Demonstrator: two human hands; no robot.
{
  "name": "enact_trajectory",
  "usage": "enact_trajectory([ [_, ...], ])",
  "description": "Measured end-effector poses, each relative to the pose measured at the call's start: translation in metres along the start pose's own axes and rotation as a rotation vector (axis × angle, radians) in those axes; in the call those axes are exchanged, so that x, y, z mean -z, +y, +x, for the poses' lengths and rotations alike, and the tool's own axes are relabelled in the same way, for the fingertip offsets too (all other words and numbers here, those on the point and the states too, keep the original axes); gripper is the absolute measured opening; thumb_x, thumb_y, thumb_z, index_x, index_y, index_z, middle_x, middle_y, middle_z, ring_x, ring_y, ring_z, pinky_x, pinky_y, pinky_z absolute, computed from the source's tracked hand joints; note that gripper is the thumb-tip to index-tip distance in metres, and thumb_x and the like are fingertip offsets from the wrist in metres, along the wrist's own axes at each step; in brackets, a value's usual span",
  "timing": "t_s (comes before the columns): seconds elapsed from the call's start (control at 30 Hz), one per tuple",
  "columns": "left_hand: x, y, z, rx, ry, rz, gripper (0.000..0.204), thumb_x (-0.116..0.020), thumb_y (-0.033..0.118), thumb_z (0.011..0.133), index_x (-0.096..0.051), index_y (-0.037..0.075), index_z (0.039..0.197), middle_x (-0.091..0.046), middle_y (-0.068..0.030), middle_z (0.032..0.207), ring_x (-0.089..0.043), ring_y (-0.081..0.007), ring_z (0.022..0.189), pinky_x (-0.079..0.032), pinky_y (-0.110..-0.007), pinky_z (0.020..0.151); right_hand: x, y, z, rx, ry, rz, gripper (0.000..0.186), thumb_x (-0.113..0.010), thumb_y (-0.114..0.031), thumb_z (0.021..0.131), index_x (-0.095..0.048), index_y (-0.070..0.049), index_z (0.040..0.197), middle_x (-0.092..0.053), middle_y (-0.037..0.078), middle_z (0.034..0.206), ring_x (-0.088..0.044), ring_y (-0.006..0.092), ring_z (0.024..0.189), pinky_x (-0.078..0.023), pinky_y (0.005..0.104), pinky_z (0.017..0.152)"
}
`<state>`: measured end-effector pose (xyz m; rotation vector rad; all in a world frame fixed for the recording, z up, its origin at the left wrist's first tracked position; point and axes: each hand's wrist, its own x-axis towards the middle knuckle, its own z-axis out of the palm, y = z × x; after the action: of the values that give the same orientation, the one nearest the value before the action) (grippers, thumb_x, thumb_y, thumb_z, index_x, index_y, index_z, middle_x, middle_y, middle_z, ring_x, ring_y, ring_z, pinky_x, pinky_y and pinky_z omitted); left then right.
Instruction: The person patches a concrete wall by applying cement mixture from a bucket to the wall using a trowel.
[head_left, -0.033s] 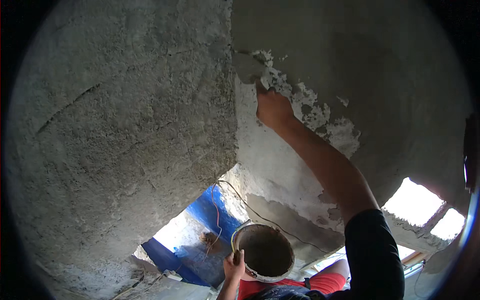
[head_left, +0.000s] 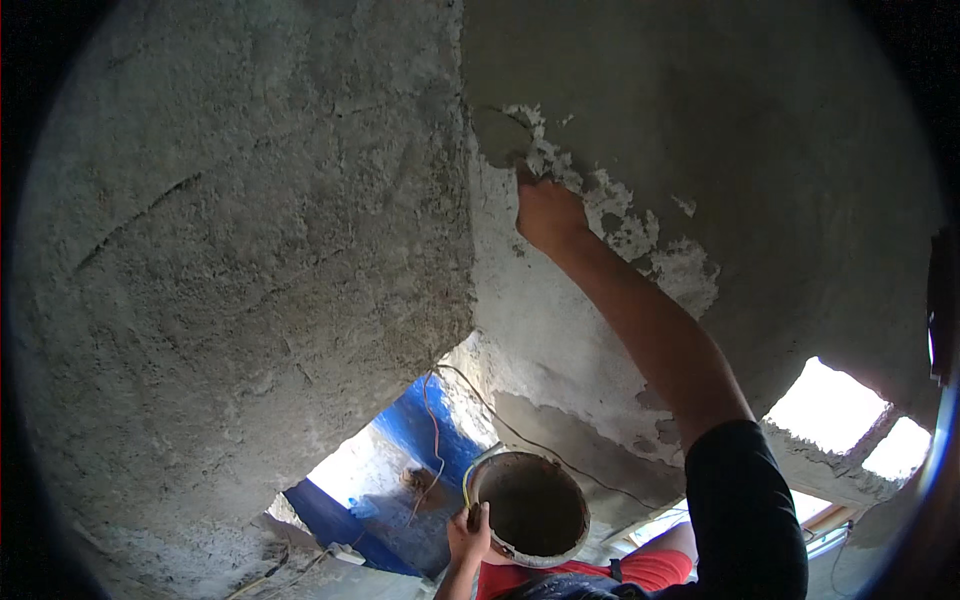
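Observation:
My right hand (head_left: pixel 553 212) is raised against the wall (head_left: pixel 560 300), fingers curled and the forefinger pointing up. It grips what looks like a trowel (head_left: pixel 500 140), whose flat grey blade lies against the surface and blends with the damp plaster. Pale unplastered patches (head_left: pixel 632 228) show beside and below the hand. Low in the view, my left hand (head_left: pixel 468 535) is closed around the handle of a round bucket (head_left: pixel 577 480) at its left rim. The bucket's inside is dark, and what it contains is hard to make out.
A rough grey concrete face (head_left: pixel 250 230) fills the left side and meets the plastered wall at a corner. A thin cable (head_left: pixel 520 435) trails behind the bucket. Blue-painted surfaces (head_left: pixel 415 425) lie below the concrete edge. Bright openings (head_left: pixel 827 405) break the wall at right.
My right hand has shifted very slightly down and right along the wall, and the blade looks darker. The left hand and bucket stay nearly in place.

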<state>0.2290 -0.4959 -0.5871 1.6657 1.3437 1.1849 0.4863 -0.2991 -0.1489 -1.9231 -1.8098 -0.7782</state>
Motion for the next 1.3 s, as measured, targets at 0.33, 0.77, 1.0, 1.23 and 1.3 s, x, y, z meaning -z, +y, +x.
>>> enact_trajectory([
  [0.33, 0.012, 0.026, -0.008, 0.089, 0.012, 0.013, 0.037, -0.069, 0.033, 0.089, -0.063, -0.002, 0.081, -0.065, -0.0215, 0.071, -0.067, -0.0379, 0.069, -0.049, -0.043, 0.063, -0.072, 0.000, -0.165, -0.223, -0.312, 0.145, 0.081, -0.056, -0.013, 0.088, -0.016, -0.013, 0.159, -0.065, 0.030, 0.104, -0.069, 0.0420, 0.089, -0.057, 0.0528, 0.078],
  [0.77, -0.005, 0.011, 0.005, 0.165, -0.011, 0.026, 0.032, -0.074, 0.022, 0.081, -0.070, -0.001, 0.103, -0.073, -0.0136, 0.084, -0.069, -0.0202, 0.080, -0.053, -0.037, 0.072, -0.259, 0.045, -0.774, -0.200, -0.029, 0.397, 0.037, -0.059, -0.020, 0.093, -0.060, -0.003, 0.125, -0.063, 0.012, 0.072, -0.065, 0.0293, 0.068, -0.053, 0.0429, 0.061],
  [1.0, -0.051, 0.017, 0.029, 0.181, -0.137, 0.117, 0.031, -0.074, 0.025, 0.079, -0.069, 0.000, 0.098, -0.070, -0.0162, 0.086, -0.068, -0.0264, 0.082, -0.052, -0.041, 0.075, -0.206, 0.032, -0.748, -1.376, -0.169, 2.039, 0.013, -0.057, -0.024, 0.101, -0.056, -0.015, 0.091, -0.044, -0.005, 0.062, -0.041, 0.0100, 0.046, -0.032, 0.0274, 0.040],
  [1.23, -0.077, 0.010, 0.028, 0.103, -0.225, 0.223, 0.033, -0.073, 0.031, 0.080, -0.068, 0.000, 0.089, -0.068, -0.0173, 0.080, -0.067, -0.0288, 0.076, -0.050, -0.043, 0.069, -0.174, 0.028, -0.734, -1.491, -0.251, 1.980, 0.016, -0.061, -0.027, 0.099, -0.057, -0.015, 0.109, -0.048, -0.004, 0.066, -0.045, 0.0104, 0.052, -0.037, 0.0271, 0.045],
  [1.3, -0.077, 0.010, 0.022, 0.123, -0.247, 0.210, 0.038, -0.073, 0.037, 0.080, -0.067, 0.000, 0.086, -0.067, -0.0186, 0.077, -0.067, -0.0324, 0.076, -0.050, -0.045, 0.068, -0.187, 0.033, -0.744, -1.511, -0.278, 2.039, 0.022, -0.062, -0.028, 0.098, -0.058, -0.014, 0.115, -0.054, -0.002, 0.071, -0.049, 0.0123, 0.057, -0.042, 0.0284, 0.052],
])
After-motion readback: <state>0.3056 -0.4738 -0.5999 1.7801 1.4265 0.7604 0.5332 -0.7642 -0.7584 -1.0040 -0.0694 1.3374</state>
